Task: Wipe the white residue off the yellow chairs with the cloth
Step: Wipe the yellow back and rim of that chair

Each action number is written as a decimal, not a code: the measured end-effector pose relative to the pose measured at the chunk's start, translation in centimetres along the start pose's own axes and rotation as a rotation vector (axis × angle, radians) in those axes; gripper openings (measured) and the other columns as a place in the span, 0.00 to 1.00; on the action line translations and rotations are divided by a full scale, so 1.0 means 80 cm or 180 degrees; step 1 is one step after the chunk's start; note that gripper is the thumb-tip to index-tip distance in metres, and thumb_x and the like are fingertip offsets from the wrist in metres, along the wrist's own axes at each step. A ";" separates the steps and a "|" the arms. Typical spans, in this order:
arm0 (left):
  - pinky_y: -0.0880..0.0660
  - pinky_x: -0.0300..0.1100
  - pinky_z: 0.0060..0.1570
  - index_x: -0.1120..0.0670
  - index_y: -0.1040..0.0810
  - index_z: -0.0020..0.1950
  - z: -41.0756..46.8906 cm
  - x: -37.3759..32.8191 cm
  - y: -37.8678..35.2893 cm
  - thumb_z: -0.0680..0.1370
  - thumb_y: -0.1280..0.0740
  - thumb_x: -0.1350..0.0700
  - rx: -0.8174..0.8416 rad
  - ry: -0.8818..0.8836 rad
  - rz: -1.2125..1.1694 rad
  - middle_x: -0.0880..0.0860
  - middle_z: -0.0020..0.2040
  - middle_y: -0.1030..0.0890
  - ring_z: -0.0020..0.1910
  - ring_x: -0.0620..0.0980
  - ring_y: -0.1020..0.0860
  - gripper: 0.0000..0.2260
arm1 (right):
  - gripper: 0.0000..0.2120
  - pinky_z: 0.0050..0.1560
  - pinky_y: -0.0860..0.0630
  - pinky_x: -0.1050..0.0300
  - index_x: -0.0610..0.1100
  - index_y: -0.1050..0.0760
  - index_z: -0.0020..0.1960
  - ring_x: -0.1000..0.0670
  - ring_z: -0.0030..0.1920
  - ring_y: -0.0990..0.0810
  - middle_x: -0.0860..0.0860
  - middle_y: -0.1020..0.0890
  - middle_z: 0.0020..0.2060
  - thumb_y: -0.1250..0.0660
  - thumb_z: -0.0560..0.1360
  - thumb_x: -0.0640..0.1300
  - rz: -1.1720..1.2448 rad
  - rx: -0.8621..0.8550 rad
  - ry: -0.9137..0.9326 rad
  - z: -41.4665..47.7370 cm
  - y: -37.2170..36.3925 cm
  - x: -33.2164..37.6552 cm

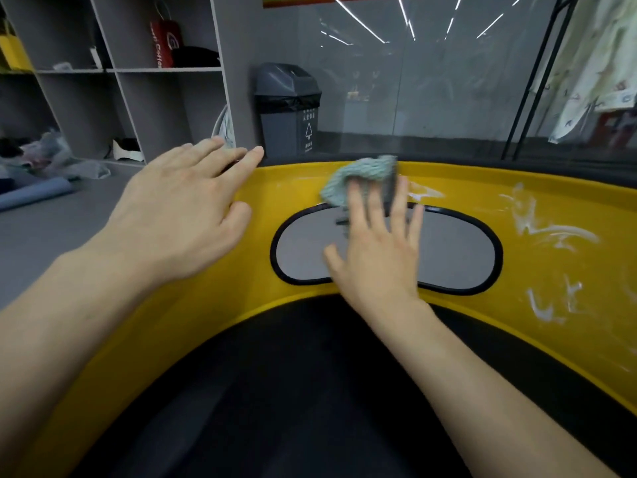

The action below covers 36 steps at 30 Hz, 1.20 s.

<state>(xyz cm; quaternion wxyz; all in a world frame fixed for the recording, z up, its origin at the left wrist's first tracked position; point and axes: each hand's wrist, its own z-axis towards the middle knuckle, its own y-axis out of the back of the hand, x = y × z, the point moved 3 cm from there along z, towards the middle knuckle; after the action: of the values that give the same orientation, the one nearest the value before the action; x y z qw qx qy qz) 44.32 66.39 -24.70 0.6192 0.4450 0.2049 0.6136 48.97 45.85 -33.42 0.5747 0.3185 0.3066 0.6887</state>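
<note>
Cloth (pixel 358 177) pressed flat under spread right hand (pixel 379 243) at twelve o'clock on yellow chair (pixel 213 305), left hand (pixel 179 215) open and empty at ten; white residue (pixel 548 229) left thick toward three o'clock, so judged roughly half done.

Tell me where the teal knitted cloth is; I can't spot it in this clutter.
In the head view the teal knitted cloth lies under the right hand's fingers, pressed on the yellow chair back just above its grey oval opening.
</note>
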 end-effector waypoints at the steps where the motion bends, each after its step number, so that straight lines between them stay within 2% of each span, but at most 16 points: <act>1: 0.42 0.52 0.76 0.51 0.41 0.81 -0.001 0.001 0.000 0.78 0.54 0.47 -0.0008 0.0025 -0.0005 0.55 0.77 0.32 0.78 0.54 0.40 0.31 | 0.43 0.77 0.58 0.35 0.46 0.60 0.81 0.38 0.78 0.65 0.45 0.55 0.81 0.41 0.76 0.59 0.0088 -0.0018 -0.0270 0.001 0.003 -0.003; 3: 0.41 0.52 0.76 0.51 0.40 0.81 -0.002 0.001 -0.001 0.77 0.54 0.47 -0.0043 0.0070 -0.0031 0.54 0.77 0.32 0.78 0.54 0.39 0.31 | 0.44 0.77 0.57 0.37 0.41 0.59 0.81 0.36 0.79 0.60 0.40 0.52 0.80 0.40 0.76 0.58 0.0373 -0.0095 -0.0468 0.005 0.007 0.031; 7: 0.40 0.52 0.76 0.53 0.36 0.79 0.003 -0.002 -0.001 0.75 0.55 0.47 -0.0090 0.0049 -0.0174 0.55 0.75 0.30 0.77 0.55 0.37 0.33 | 0.47 0.77 0.57 0.38 0.36 0.54 0.80 0.34 0.78 0.54 0.35 0.47 0.78 0.38 0.74 0.60 0.0707 -0.0059 0.0365 -0.014 0.003 0.137; 9: 0.40 0.52 0.75 0.53 0.36 0.79 0.001 -0.001 0.000 0.75 0.55 0.47 -0.0117 0.0080 -0.0193 0.55 0.75 0.29 0.77 0.55 0.37 0.33 | 0.46 0.77 0.55 0.38 0.40 0.54 0.81 0.36 0.79 0.54 0.39 0.47 0.79 0.37 0.73 0.59 0.0539 -0.0122 0.0688 -0.021 0.003 0.128; 11: 0.42 0.50 0.76 0.52 0.38 0.80 -0.001 -0.001 0.000 0.76 0.55 0.46 -0.0077 0.0120 -0.0184 0.54 0.76 0.31 0.78 0.54 0.38 0.32 | 0.43 0.77 0.56 0.37 0.45 0.56 0.82 0.40 0.80 0.57 0.44 0.49 0.80 0.38 0.74 0.57 0.0216 -0.0168 0.0763 -0.017 0.003 0.083; 14: 0.46 0.48 0.76 0.49 0.42 0.81 0.000 -0.001 0.002 0.77 0.56 0.46 0.0015 0.0147 -0.0177 0.52 0.78 0.34 0.79 0.52 0.42 0.32 | 0.42 0.77 0.57 0.35 0.48 0.60 0.81 0.40 0.79 0.63 0.47 0.52 0.81 0.41 0.76 0.57 -0.0119 -0.0011 0.0223 -0.006 0.002 0.001; 16: 0.47 0.47 0.77 0.48 0.44 0.82 0.000 -0.002 0.003 0.76 0.57 0.45 0.0050 0.0180 -0.0189 0.51 0.79 0.36 0.80 0.51 0.44 0.32 | 0.42 0.77 0.57 0.35 0.46 0.60 0.81 0.39 0.79 0.64 0.45 0.53 0.81 0.41 0.76 0.56 -0.0105 -0.0013 -0.0188 -0.008 0.006 -0.019; 18: 0.48 0.47 0.77 0.48 0.45 0.82 0.000 -0.001 0.002 0.76 0.57 0.45 0.0084 0.0184 -0.0225 0.50 0.79 0.37 0.80 0.50 0.45 0.33 | 0.43 0.77 0.56 0.36 0.41 0.59 0.81 0.37 0.79 0.62 0.41 0.53 0.80 0.41 0.76 0.57 0.0070 0.0009 -0.0260 -0.010 0.004 0.011; 22: 0.45 0.48 0.77 0.49 0.42 0.81 0.002 -0.001 0.001 0.75 0.56 0.45 0.0062 0.0152 -0.0270 0.51 0.78 0.35 0.79 0.51 0.42 0.34 | 0.46 0.77 0.59 0.37 0.37 0.57 0.80 0.35 0.78 0.61 0.37 0.52 0.79 0.40 0.75 0.60 0.0458 0.0137 0.0410 -0.032 -0.010 0.110; 24: 0.44 0.48 0.77 0.50 0.41 0.81 0.000 0.001 0.002 0.75 0.55 0.46 0.0064 0.0145 -0.0252 0.52 0.78 0.33 0.79 0.52 0.41 0.33 | 0.45 0.77 0.59 0.37 0.40 0.56 0.81 0.38 0.79 0.60 0.39 0.51 0.80 0.39 0.75 0.58 0.0378 0.0189 0.0657 -0.038 -0.013 0.107; 26: 0.44 0.48 0.77 0.49 0.42 0.81 -0.002 0.001 0.002 0.76 0.56 0.46 0.0099 0.0159 -0.0256 0.51 0.78 0.34 0.79 0.51 0.43 0.33 | 0.44 0.77 0.58 0.36 0.46 0.55 0.81 0.40 0.80 0.60 0.44 0.49 0.80 0.37 0.74 0.56 0.0156 0.0064 0.0705 -0.032 -0.014 0.066; 29: 0.46 0.48 0.77 0.48 0.45 0.82 -0.002 0.000 0.002 0.76 0.57 0.45 0.0152 0.0128 -0.0207 0.51 0.79 0.37 0.80 0.50 0.44 0.32 | 0.43 0.77 0.58 0.35 0.49 0.60 0.81 0.40 0.79 0.64 0.48 0.52 0.81 0.39 0.75 0.55 -0.0008 0.0128 0.0162 -0.018 -0.010 -0.003; 32: 0.47 0.50 0.77 0.49 0.43 0.82 -0.002 -0.001 0.000 0.76 0.55 0.45 0.0059 0.0134 -0.0087 0.52 0.79 0.36 0.79 0.52 0.43 0.32 | 0.43 0.77 0.58 0.35 0.46 0.63 0.81 0.39 0.78 0.66 0.44 0.55 0.81 0.41 0.77 0.56 0.0190 0.0219 -0.0133 -0.018 -0.003 0.009; 34: 0.48 0.53 0.78 0.50 0.40 0.81 -0.002 -0.003 -0.001 0.77 0.52 0.47 -0.0121 0.0142 -0.0016 0.53 0.78 0.34 0.79 0.55 0.42 0.31 | 0.42 0.76 0.59 0.35 0.44 0.62 0.81 0.38 0.78 0.67 0.42 0.56 0.80 0.42 0.77 0.57 0.0377 0.0327 0.0226 -0.020 -0.001 0.048; 36: 0.47 0.57 0.77 0.54 0.35 0.79 -0.008 -0.014 0.000 0.76 0.46 0.52 -0.0509 0.0142 -0.0174 0.56 0.76 0.32 0.78 0.58 0.41 0.29 | 0.40 0.76 0.60 0.36 0.45 0.59 0.81 0.40 0.78 0.66 0.44 0.54 0.81 0.41 0.78 0.54 0.0580 0.0348 0.0702 -0.023 0.005 0.072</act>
<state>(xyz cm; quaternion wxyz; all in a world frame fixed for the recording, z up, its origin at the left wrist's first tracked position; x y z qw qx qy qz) 43.65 65.55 -25.31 0.6645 0.3746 0.1811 0.6207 46.48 51.40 -33.70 0.4545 0.2983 0.3748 0.7510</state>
